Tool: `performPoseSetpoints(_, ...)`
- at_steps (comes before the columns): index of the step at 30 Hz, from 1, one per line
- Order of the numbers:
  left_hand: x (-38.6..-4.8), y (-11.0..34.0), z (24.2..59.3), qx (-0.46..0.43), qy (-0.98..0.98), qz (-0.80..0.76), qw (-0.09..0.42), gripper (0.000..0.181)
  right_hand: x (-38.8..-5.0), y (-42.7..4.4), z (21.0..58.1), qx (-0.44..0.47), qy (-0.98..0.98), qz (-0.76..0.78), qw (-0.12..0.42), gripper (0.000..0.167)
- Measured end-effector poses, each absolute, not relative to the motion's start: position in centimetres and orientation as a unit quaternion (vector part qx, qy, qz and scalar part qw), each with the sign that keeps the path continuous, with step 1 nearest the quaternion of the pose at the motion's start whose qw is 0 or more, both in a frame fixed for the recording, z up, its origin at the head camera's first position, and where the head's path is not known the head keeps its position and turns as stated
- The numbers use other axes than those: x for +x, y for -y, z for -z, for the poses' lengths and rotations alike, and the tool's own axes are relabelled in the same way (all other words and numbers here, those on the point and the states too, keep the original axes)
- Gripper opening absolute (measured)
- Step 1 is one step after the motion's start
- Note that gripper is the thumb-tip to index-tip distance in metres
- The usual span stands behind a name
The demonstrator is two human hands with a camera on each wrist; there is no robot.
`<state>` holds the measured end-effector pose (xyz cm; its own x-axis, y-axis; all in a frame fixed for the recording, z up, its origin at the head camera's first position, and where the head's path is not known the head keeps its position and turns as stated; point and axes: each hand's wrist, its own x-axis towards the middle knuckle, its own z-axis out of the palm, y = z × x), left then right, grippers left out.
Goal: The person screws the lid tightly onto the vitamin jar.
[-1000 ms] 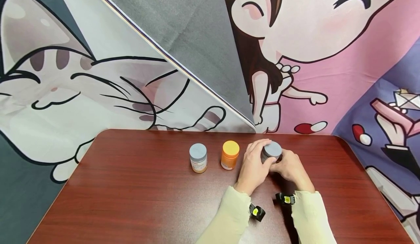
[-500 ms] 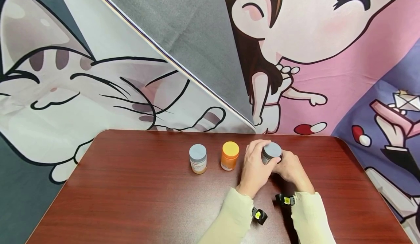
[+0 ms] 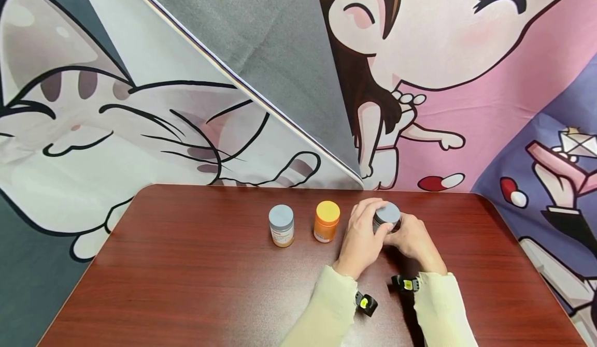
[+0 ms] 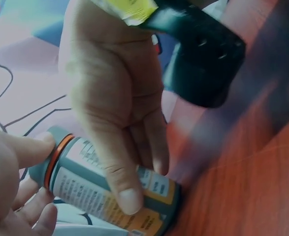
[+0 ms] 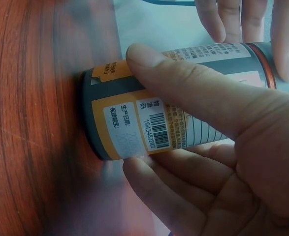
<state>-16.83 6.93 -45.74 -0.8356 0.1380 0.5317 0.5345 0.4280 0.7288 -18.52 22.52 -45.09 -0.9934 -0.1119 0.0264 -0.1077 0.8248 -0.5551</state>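
Observation:
A dark grey bottle (image 3: pixel 387 213) with a grey lid stands near the back of the table, between my two hands. My left hand (image 3: pixel 361 237) grips the lid (image 4: pixel 41 169), thumb on the near side and fingers round the far side. My right hand (image 3: pixel 416 241) holds the body from the right, its thumb lying along the label (image 5: pixel 159 130) and its fingers curled behind. An orange ring (image 4: pixel 58 160) shows just below the lid. In the right wrist view the bottle's base meets the tabletop. Whether the lid has loosened I cannot tell.
Left of my hands stands an orange bottle (image 3: pixel 326 222) with a yellow lid. Further left is a jar (image 3: pixel 282 226) with a grey lid and white label. The brown table (image 3: pixel 186 274) ends at a cartoon-printed backdrop (image 3: pixel 289 77).
My left hand on the lid swung slightly to the right, thumb further across, then came back to about where it was. The right hand and the other containers have stayed in place.

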Motion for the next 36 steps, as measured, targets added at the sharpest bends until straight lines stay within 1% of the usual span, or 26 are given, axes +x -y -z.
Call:
performPoseSetpoints(7, -17.0, -6.4, 45.5, -0.222, 0.824, 0.491, 0.174, 0.040, -18.5, -22.5, 45.1, -0.056, -0.955, 0.290, 0.009, 0.046)
performPoseSetpoints(12, -16.9, -6.6, 45.5, -0.199, 0.819, 0.509, 0.175, 0.054, -18.6, -22.5, 45.2, -0.056, -0.956, 0.289, 0.010, 0.044)
performPoseSetpoints(15, -16.8, -6.9, 45.6, -0.180, 0.816, 0.517, 0.186, 0.059, -18.6, -22.5, 45.2, -0.052, -0.956, 0.287, 0.015, 0.042)
performPoseSetpoints(22, -16.7, -7.4, 45.6, -0.153, 0.818, 0.519, 0.195, 0.056, -18.7, -22.5, 45.2, -0.053, -0.957, 0.283, 0.015, 0.040)
performPoseSetpoints(29, -16.6, -7.6, 45.9, -0.158, 0.821, 0.507, 0.212, 0.054, -18.6, -22.5, 45.3, -0.056, -0.955, 0.290, 0.012, 0.039)
performPoseSetpoints(36, -16.6, -7.5, 45.9, -0.162, 0.822, 0.504, 0.210, 0.048, -18.5, -22.4, 45.2, -0.053, -0.955, 0.292, 0.010, 0.042)
